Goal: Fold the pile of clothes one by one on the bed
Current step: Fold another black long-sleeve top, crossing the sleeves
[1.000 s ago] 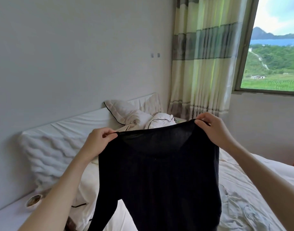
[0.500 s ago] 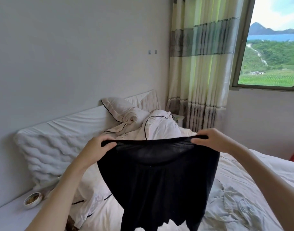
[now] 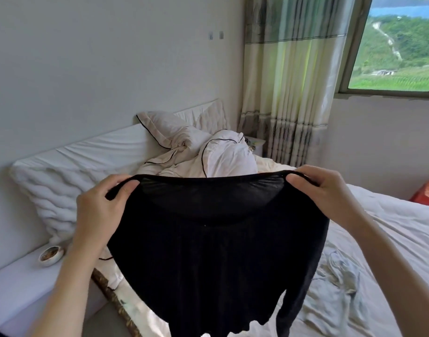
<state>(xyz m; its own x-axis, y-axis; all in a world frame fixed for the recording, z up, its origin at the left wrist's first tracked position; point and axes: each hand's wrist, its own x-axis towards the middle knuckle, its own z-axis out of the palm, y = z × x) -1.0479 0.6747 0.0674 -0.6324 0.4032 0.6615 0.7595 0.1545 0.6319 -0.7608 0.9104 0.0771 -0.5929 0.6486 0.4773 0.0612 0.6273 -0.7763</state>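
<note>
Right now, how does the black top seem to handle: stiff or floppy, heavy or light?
Probably floppy: the black top sags between the left hand and right hand. Likely light: pinched fingers alone hold it up, and the upper fabric looks sheer.

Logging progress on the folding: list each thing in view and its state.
Black top: unfolded, held up over the bed.
Left hand: pinches its left shoulder.
Right hand: pinches its right shoulder.
Duvet: bunched up.
Curtain: drawn aside.
Bed: sheet wrinkled.
</note>
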